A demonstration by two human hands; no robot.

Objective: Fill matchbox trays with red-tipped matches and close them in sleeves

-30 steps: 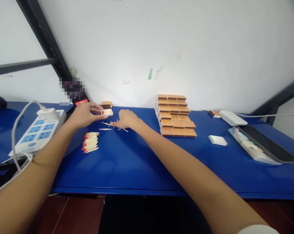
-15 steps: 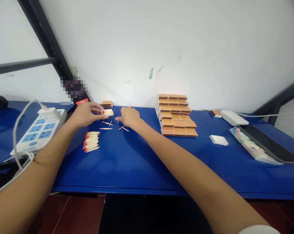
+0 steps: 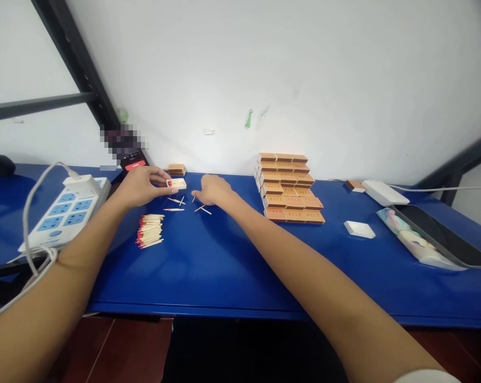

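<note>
My left hand (image 3: 142, 185) pinches a small open matchbox tray (image 3: 177, 183) holding red-tipped matches, just above the blue table (image 3: 208, 266). My right hand (image 3: 213, 190) hovers beside it with fingers curled over a few loose matches (image 3: 183, 203) scattered on the table; whether it holds one is hidden. A neat pile of matches (image 3: 150, 232) lies nearer me, below the left hand. A closed matchbox (image 3: 176, 169) sits behind the tray against the wall.
A stepped stack of matchboxes (image 3: 288, 187) stands right of my hands. A power strip with a plug and cable (image 3: 65, 210) lies at left, a phone (image 3: 133, 160) leans on the wall. A white block (image 3: 359, 229), charger (image 3: 385, 192) and tray (image 3: 431, 236) are at right.
My right hand has lifted off the loose matches and shifted slightly up and toward the tray. The left hand keeps the tray almost still.
</note>
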